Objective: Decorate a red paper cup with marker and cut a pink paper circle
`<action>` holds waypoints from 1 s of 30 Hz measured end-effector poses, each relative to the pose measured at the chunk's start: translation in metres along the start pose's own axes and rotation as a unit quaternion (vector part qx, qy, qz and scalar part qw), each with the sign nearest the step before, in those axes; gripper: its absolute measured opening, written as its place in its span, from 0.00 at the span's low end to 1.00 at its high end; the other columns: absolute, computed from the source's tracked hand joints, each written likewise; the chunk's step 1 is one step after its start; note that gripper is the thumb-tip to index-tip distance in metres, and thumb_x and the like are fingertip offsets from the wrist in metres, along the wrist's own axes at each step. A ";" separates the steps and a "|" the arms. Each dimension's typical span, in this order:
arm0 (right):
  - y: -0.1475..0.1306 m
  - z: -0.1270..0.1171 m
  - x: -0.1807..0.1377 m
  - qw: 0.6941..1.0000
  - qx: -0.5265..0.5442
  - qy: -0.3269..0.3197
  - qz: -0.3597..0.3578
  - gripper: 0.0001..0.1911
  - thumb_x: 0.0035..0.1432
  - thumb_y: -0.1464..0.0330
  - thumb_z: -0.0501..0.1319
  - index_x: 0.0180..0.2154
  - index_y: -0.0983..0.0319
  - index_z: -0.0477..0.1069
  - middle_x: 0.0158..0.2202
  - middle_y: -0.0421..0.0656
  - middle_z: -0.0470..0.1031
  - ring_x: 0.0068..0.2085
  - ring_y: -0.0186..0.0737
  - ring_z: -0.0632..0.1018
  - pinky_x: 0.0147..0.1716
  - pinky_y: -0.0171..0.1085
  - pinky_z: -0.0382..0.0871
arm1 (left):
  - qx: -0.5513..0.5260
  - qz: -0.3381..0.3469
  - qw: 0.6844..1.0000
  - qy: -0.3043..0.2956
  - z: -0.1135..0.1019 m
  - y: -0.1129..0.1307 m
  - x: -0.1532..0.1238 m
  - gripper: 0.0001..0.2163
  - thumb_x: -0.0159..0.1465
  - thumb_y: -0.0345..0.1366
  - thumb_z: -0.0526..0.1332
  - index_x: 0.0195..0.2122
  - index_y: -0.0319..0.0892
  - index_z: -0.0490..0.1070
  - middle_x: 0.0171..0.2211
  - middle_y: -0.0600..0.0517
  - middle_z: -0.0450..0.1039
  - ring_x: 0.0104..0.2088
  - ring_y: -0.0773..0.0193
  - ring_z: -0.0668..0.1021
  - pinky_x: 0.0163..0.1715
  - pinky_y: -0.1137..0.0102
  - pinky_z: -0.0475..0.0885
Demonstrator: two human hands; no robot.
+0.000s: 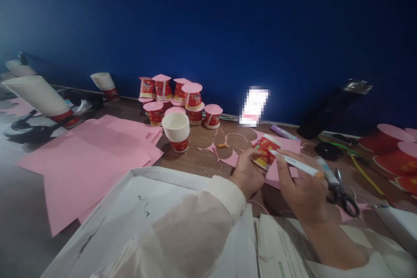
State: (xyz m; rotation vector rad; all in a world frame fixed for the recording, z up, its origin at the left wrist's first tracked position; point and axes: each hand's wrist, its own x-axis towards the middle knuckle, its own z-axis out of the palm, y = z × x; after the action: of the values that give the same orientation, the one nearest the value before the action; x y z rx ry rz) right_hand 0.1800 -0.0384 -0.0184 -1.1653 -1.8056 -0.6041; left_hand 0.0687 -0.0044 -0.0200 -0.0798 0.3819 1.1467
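Observation:
My left hand (249,173) is wrapped round the lower left side of a red paper cup (265,152) with a yellow band, tilted above the table. In my right hand (301,189) is a white marker (302,166) with an orange end, gripped like a pen. Its tip touches or almost touches the cup's printed side; which of the two I cannot tell. Pink paper (275,177) lies under the cup. Close to my right hand rest black-handled scissors (345,202) and a whitish tube (326,170).
Red cups with pink paper discs (193,95) stand stacked by the blue wall. Nested cups (176,128) stand left of my hands. Pink sheets (94,169) and a white box lid (137,173) lie at left. A lit phone (255,106), purple marker (283,131) and paper scraps (213,152) lie behind.

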 end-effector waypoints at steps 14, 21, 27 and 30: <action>-0.001 -0.005 0.003 0.999 0.025 0.017 0.044 0.08 0.66 0.68 0.60 0.41 0.62 0.78 0.38 0.49 0.84 0.40 0.48 0.83 0.45 0.46 0.74 | -0.016 0.008 1.000 -0.022 -0.001 0.000 0.001 0.10 0.51 0.22 0.57 0.31 0.36 0.75 0.29 0.47 0.79 0.30 0.65 0.80 0.37 0.73 0.74; 0.000 -0.007 0.004 0.998 0.009 0.030 0.063 0.08 0.67 0.68 0.60 0.42 0.60 0.78 0.40 0.49 0.84 0.41 0.47 0.83 0.43 0.43 0.75 | 0.013 0.015 0.999 -0.026 0.000 -0.002 0.000 0.11 0.49 0.21 0.57 0.31 0.36 0.76 0.30 0.47 0.79 0.32 0.64 0.80 0.41 0.72 0.74; -0.002 0.002 0.006 0.999 0.024 0.042 0.011 0.06 0.64 0.71 0.63 0.42 0.64 0.78 0.39 0.49 0.84 0.39 0.45 0.83 0.44 0.41 0.74 | 0.025 0.008 1.000 0.000 -0.003 -0.004 0.002 0.10 0.49 0.21 0.57 0.30 0.36 0.75 0.29 0.48 0.78 0.29 0.67 0.79 0.37 0.74 0.73; -0.003 0.003 0.007 0.999 0.031 0.042 0.013 0.07 0.64 0.71 0.63 0.43 0.63 0.78 0.40 0.48 0.84 0.40 0.45 0.83 0.44 0.41 0.74 | 0.032 0.008 0.999 -0.005 -0.004 -0.004 0.003 0.10 0.49 0.21 0.57 0.30 0.35 0.75 0.29 0.48 0.78 0.29 0.67 0.79 0.37 0.75 0.73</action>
State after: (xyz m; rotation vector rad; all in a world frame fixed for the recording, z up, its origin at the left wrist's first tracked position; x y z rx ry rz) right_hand 0.1750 -0.0338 -0.0139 -1.1044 -1.7231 -0.5711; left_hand 0.0726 -0.0044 -0.0249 -0.0157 0.4097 1.1494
